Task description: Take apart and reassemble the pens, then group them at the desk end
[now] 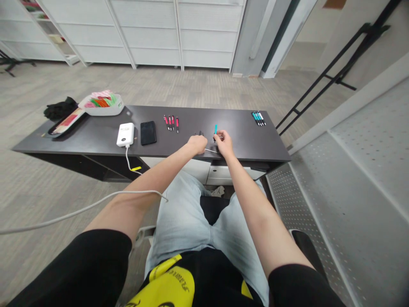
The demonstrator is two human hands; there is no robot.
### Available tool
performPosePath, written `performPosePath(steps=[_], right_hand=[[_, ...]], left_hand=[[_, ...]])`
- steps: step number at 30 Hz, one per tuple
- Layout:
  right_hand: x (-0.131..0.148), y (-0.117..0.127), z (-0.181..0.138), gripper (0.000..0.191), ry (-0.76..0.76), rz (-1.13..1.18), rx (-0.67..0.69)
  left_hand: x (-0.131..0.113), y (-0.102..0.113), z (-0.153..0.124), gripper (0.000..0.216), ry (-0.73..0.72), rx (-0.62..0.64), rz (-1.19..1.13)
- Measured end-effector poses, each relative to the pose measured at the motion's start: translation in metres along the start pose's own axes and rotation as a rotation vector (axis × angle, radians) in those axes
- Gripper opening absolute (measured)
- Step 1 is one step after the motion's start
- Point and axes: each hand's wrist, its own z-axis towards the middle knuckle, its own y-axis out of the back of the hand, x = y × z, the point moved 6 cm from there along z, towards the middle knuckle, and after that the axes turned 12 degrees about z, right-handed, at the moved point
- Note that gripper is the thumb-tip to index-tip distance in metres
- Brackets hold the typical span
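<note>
Both my hands rest near the front edge of a dark table. My left hand is closed, with small dark pen parts sticking out past its fingers. My right hand is closed in a pinch on a teal pen barrel that points away from me. A thin white piece, like a refill, runs between the two hands. Several red pens lie in a row to the left. Several teal pens lie at the table's far right corner.
A black phone and a white power bank with a cable lie left of the red pens. A white box of coloured parts, a tray and a black cloth sit at the far left. A perforated grey panel stands on my right.
</note>
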Motion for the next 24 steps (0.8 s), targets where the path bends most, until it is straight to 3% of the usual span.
performPosePath(steps=[8,16,18,20,24], right_hand=[[0.003,-0.001,-0.001,0.023,0.002,0.006,-0.016],[0.004,0.002,-0.002,0.025,0.016,0.01,-0.019],[0.003,0.002,-0.002,0.023,0.024,0.007,-0.017],[0.003,0.0,-0.001,0.021,0.027,-0.002,0.003],[0.005,-0.005,-0.002,0.023,0.048,-0.054,0.077]], left_hand=[[0.007,0.001,-0.004,0.039,-0.033,-0.019,0.04],[0.023,-0.005,0.006,0.011,-0.014,-0.084,-0.079],[0.034,-0.009,0.004,0.018,0.005,-0.127,-0.226],[0.048,-0.012,0.001,0.026,0.035,-0.199,-0.536],[0.066,-0.013,0.001,0.019,0.075,-0.305,-1.001]])
